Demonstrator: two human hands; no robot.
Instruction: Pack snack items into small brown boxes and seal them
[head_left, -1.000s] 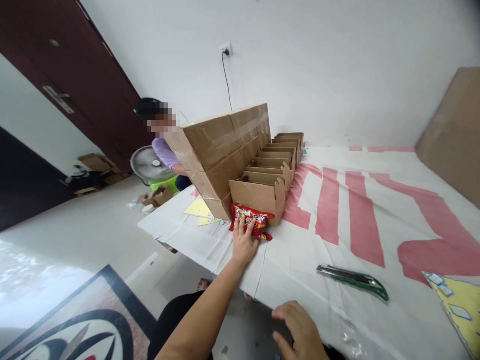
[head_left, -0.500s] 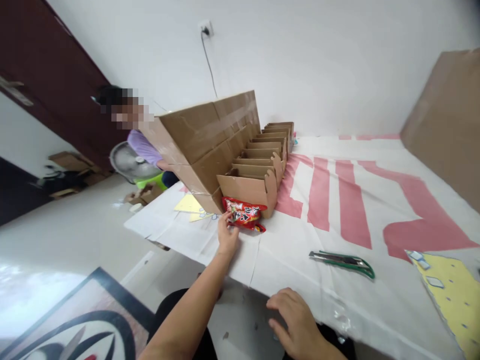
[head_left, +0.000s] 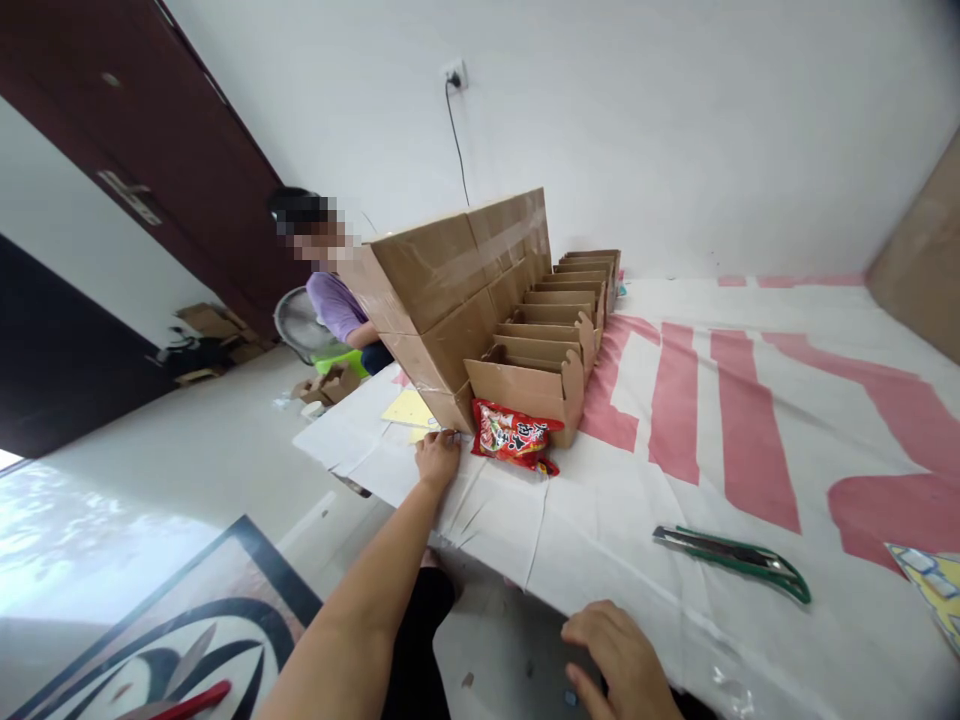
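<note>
My left hand rests palm down at the table edge, by the near bottom corner of a stack of closed cardboard boxes. Its fingers look loosely extended and its fingertips are partly hidden; I see nothing held. Just right of it lies a red snack packet, against the front of the nearest open cardboard box. My right hand hovers low in front of the table edge, thumb apart from loosely bent fingers, with nothing in it. A green utility knife lies beyond it on the cloth.
Several open boxes stand in a row along the stack on the white and red table cloth. A person in a purple top crouches behind the stack, near a fan. More cardboard stands at the right.
My left hand has left the red packet and shifted left to the box corner. The packet stays beside the open box. My view has turned slightly left; my right hand remains low.
</note>
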